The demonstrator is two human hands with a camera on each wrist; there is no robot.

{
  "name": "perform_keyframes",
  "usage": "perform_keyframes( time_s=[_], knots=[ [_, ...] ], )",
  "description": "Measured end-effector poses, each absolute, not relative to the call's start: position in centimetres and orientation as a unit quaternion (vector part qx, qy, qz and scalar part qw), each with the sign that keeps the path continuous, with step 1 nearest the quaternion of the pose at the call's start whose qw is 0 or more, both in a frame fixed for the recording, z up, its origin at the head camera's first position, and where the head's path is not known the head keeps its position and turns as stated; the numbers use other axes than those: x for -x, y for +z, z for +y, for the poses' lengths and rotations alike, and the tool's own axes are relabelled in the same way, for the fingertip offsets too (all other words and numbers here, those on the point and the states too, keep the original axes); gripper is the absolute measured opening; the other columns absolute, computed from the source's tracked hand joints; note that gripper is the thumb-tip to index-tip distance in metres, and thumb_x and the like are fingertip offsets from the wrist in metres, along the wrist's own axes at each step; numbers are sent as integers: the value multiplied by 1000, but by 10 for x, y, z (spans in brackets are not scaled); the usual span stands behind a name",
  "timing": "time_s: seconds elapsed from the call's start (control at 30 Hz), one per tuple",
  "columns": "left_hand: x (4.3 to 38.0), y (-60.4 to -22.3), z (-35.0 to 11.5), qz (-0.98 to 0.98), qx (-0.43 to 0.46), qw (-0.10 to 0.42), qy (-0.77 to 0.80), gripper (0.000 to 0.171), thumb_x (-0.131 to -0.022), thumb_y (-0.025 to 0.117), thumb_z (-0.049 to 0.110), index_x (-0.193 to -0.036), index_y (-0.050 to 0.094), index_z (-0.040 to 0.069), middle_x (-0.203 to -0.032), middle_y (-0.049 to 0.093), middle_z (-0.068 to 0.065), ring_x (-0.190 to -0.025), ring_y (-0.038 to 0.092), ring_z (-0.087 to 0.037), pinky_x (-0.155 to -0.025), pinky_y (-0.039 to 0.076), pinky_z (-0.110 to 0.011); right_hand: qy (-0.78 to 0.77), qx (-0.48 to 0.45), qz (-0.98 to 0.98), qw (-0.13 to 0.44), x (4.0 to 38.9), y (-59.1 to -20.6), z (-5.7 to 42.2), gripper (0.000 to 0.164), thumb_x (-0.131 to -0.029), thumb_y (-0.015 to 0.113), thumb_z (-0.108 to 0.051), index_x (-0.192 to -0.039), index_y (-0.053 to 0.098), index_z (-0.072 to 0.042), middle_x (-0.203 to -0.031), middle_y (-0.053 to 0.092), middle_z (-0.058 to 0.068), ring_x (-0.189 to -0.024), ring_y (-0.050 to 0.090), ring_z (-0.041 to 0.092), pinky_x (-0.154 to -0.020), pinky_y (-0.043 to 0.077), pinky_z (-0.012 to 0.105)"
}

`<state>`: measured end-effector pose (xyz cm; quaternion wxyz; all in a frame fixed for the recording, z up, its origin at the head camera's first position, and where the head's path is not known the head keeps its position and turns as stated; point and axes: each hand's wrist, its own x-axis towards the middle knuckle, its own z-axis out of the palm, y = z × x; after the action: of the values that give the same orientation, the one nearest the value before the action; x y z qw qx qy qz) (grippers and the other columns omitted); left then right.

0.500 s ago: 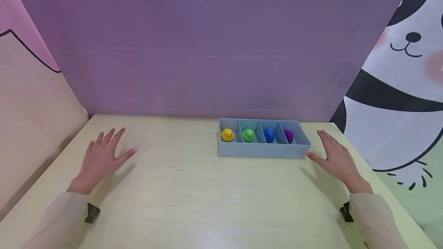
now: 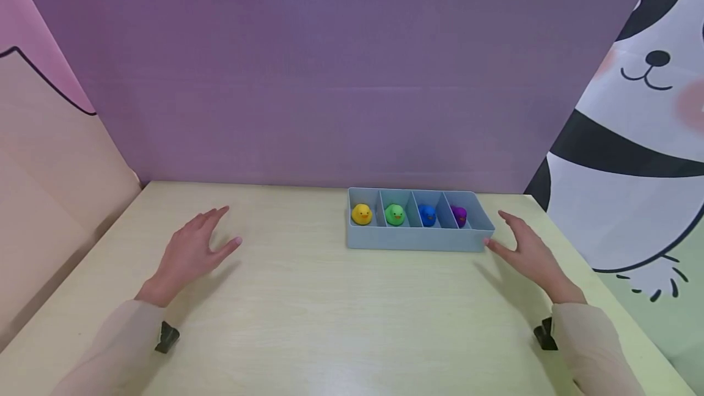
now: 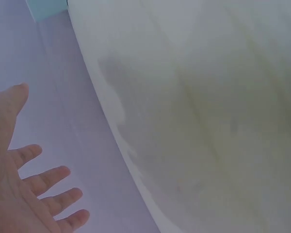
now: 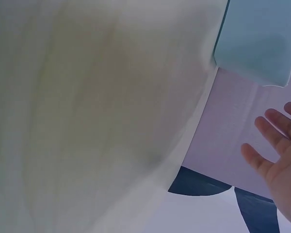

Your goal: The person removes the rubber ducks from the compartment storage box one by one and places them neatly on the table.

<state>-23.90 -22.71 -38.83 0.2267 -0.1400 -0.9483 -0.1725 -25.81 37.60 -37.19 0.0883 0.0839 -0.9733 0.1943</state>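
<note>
A pale blue divided box point(image 2: 415, 239) stands near the back of the table, right of centre. From left to right its compartments hold a yellow duck point(image 2: 361, 214), a green duck point(image 2: 395, 214), a blue duck point(image 2: 427, 216) and a purple duck point(image 2: 459, 217). Over the left part of the table hovers my left hand point(image 2: 189, 252), thumb spread, holding nothing; the left wrist view shows its fingers point(image 3: 46, 180) apart. My right hand point(image 2: 530, 255) is just right of the box, its palm empty and fingers extended. Whether the right thumb touches the box's corner I cannot tell.
The light wooden table point(image 2: 330, 310) reaches back to a purple backdrop point(image 2: 330, 78). A panda-printed panel point(image 2: 632, 212) borders the right side, and a pink and beige panel point(image 2: 49, 170) borders the left. A small black device point(image 2: 167, 337) sits at the left wrist.
My left hand has moved to the right, toward the middle of the table, and turned somewhat. The right hand has shifted very slightly left. The box and ducks stay in place.
</note>
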Motion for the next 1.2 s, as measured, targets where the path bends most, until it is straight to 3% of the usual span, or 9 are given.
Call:
perform_keyframes(
  time_s=[0.23, 0.77, 1.2],
  knots=[
    [243, -390, -210, -942, 163, 215, -199, 65, -82, 63, 43, -134, 44, 10, -126, 54, -18, -108, 55, -38, -81, 46, -53, 227, -102, -962, 109, 263, -375, 375, 72, -88, 56, -40, -138, 29, 4, -136, 35, 30, -120, 38, 46, -92, 33, 64],
    [250, -384, -168, -936, 183, 168, -250, 58, -83, 63, 40, -133, 45, 14, -129, 54, -9, -112, 54, -33, -86, 45, -50, 289, -129, -940, 124, 272, -371, 370, 57, -90, 56, -28, -131, 37, 6, -131, 43, 29, -115, 44, 45, -91, 36, 62],
    [262, -385, -135, -927, 192, 164, -278, 53, -85, 60, 41, -130, 48, 17, -125, 57, -6, -114, 53, -29, -90, 43, -49, 304, -116, -940, 102, 280, -369, 369, 56, -91, 55, -31, -131, 38, 5, -128, 45, 28, -115, 44, 44, -93, 36, 61]
  ],
)
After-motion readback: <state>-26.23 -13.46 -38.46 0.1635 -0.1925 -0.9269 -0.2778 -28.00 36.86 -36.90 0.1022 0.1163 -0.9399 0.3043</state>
